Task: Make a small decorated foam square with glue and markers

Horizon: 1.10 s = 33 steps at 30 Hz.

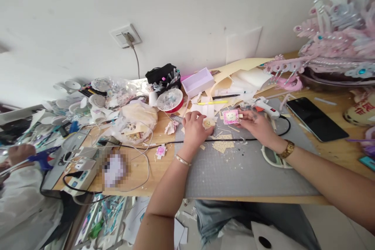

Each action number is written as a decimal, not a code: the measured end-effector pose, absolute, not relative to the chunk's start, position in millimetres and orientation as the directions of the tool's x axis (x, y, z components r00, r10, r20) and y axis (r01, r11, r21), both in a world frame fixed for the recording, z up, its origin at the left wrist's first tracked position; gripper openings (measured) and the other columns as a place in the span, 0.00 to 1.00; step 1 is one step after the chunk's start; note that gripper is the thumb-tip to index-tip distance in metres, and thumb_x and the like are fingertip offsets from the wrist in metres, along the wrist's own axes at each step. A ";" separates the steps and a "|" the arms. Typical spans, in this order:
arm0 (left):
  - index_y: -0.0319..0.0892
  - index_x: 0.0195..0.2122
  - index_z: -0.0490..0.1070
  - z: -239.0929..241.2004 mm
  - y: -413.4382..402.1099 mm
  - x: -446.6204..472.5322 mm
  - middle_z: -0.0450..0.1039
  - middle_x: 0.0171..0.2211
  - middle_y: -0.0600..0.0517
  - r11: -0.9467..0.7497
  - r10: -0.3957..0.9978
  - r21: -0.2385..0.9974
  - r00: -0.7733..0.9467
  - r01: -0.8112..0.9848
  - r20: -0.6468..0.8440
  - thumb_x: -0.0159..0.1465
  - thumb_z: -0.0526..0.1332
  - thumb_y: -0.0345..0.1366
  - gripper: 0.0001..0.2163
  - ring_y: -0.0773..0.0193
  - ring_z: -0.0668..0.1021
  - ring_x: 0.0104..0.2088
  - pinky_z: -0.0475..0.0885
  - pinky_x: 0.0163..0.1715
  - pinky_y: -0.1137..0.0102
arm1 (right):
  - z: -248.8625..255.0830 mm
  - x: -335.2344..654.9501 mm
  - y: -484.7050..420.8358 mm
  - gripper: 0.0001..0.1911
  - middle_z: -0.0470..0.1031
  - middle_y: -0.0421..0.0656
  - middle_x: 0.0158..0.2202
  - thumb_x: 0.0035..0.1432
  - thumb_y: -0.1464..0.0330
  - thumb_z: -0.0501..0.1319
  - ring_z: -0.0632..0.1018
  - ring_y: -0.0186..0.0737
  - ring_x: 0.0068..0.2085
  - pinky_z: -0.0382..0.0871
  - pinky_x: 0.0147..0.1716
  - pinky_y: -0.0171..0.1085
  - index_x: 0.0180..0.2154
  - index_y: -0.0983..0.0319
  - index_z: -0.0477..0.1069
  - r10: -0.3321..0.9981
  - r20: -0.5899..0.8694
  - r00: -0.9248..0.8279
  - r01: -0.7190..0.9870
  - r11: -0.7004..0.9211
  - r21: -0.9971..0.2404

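Observation:
My left hand point(192, 129) has its fingers closed around a small cream-yellow cut-out point(208, 123) with a face drawn on it. Pinched at its right edge by my right hand point(258, 125) is a square pink-bordered cut-out point(231, 116) with a smiling face, turned towards me. Both hands are over the far part of a grey cutting mat point(228, 177). Between and below them lie cream patterned scraps point(224, 143). White-handled scissors point(270, 159) rest partly under my right wrist. Another small pink cut-out point(161, 151) lies on the wood left of the mat.
A black cable point(175, 141) crosses the mat. A phone point(316, 119) lies right; a glue gun point(268, 108) stands nearer. Behind are a lilac box point(198, 82), a red-rimmed bowl point(175, 108) and pens. A co-worker's hand point(21, 154) holds a blue tool point(43, 159) at left.

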<state>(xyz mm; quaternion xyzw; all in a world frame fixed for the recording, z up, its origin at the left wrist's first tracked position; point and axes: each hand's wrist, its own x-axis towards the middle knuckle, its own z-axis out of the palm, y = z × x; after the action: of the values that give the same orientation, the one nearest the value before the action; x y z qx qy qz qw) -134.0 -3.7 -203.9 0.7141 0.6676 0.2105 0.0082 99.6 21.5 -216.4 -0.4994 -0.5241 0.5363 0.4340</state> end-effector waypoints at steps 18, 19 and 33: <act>0.44 0.50 0.77 -211.8 -0.3 -135.9 0.73 0.51 0.42 -0.094 0.956 0.285 0.006 0.954 0.294 0.60 0.68 0.38 0.16 0.42 0.68 0.55 0.63 0.53 0.50 | -218.8 95.3 14.5 0.20 0.84 0.50 0.44 0.58 0.65 0.60 0.83 0.55 0.43 0.75 0.41 0.50 0.52 0.60 0.72 0.971 0.098 -0.217 0.673 0.222 -0.706; 0.44 0.50 0.76 -211.8 -0.1 -135.8 0.73 0.51 0.42 -0.088 0.956 0.298 -0.004 0.951 0.294 0.60 0.68 0.37 0.17 0.43 0.69 0.55 0.62 0.53 0.50 | -217.5 94.9 13.9 0.21 0.84 0.50 0.44 0.58 0.65 0.60 0.83 0.56 0.43 0.74 0.40 0.50 0.54 0.61 0.71 0.970 0.095 -0.224 0.687 0.226 -0.690; 0.42 0.28 0.75 -203.7 28.3 -178.0 0.77 0.34 0.50 -0.012 0.859 0.743 -0.373 0.669 0.350 0.64 0.59 0.33 0.09 0.59 0.78 0.41 0.70 0.48 0.64 | -215.9 96.5 13.0 0.24 0.85 0.45 0.40 0.58 0.67 0.60 0.83 0.53 0.37 0.72 0.31 0.44 0.57 0.61 0.72 0.970 0.129 -0.206 0.749 0.241 -0.617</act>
<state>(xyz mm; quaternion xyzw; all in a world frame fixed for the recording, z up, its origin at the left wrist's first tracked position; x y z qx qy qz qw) -178.0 28.3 -203.7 0.5498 0.6949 0.4514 0.1053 96.5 13.0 -215.9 -0.5764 -0.7455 0.2170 0.2546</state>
